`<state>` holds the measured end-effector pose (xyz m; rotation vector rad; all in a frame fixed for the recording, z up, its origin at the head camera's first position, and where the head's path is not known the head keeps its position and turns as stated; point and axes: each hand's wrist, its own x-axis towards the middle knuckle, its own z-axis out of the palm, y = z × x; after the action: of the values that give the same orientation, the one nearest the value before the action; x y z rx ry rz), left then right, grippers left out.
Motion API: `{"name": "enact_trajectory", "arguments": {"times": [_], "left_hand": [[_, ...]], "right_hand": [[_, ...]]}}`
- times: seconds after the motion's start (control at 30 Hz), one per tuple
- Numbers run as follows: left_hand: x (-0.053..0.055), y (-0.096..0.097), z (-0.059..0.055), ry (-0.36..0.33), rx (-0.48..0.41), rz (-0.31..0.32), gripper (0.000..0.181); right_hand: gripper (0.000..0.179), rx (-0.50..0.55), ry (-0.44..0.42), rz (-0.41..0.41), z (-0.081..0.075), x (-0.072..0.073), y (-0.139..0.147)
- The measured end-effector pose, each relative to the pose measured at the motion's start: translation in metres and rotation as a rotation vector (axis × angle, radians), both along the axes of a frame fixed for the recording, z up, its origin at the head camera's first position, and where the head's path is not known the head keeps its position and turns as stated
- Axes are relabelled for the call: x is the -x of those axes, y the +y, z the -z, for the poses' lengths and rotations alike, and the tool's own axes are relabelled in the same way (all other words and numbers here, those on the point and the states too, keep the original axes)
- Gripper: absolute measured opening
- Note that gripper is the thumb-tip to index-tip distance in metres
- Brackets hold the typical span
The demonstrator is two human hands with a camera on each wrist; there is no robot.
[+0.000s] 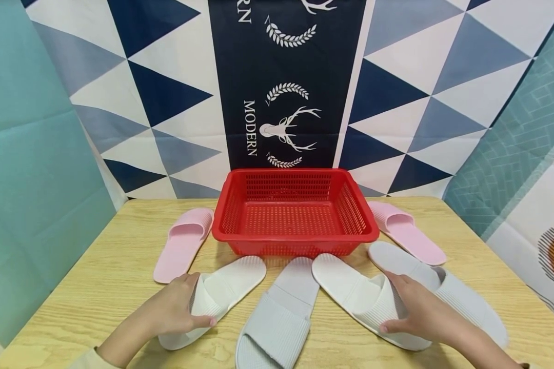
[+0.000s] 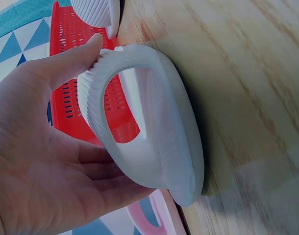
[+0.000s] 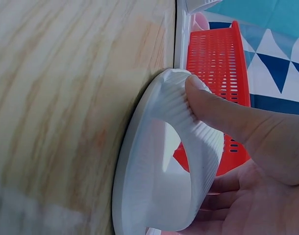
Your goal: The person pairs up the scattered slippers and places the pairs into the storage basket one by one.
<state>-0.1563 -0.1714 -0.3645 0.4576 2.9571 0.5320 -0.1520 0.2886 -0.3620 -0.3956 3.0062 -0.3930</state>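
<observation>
My left hand grips a white slipper across its ribbed strap, thumb on one side and fingers on the other. In the left wrist view, the thumb presses one edge of the strap and the slipper's opening faces the camera. On the right, my other hand holds the matching white slipper the same way. The right wrist view has its thumb on the ribbed strap, with the fingers partly hidden behind it. Both white slippers lie low over the wooden table, toes angled apart.
A red plastic basket stands at the back centre. Between the hands lies a grey slipper; another grey slipper is beyond the right hand. Pink slippers flank the basket, one left and one right. Patterned cloth hangs behind.
</observation>
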Motion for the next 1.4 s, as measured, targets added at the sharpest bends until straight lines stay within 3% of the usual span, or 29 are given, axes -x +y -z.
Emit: {"name": "enact_trajectory", "arguments": {"times": [0.37, 1.4], "left_hand": [[-0.0007, -0.0003, 0.0005, 0.024, -0.02, 0.012, 0.103], [-0.0012, 0.0055, 0.0001, 0.042, 0.069, -0.007, 0.102]], "right_hand": [[0.116, -0.016, -0.028, 0.021, -0.0021, 0.0003, -0.0012], [0.124, -0.058, -0.032, 0.046, -0.0027, -0.0014, -0.0077]]}}
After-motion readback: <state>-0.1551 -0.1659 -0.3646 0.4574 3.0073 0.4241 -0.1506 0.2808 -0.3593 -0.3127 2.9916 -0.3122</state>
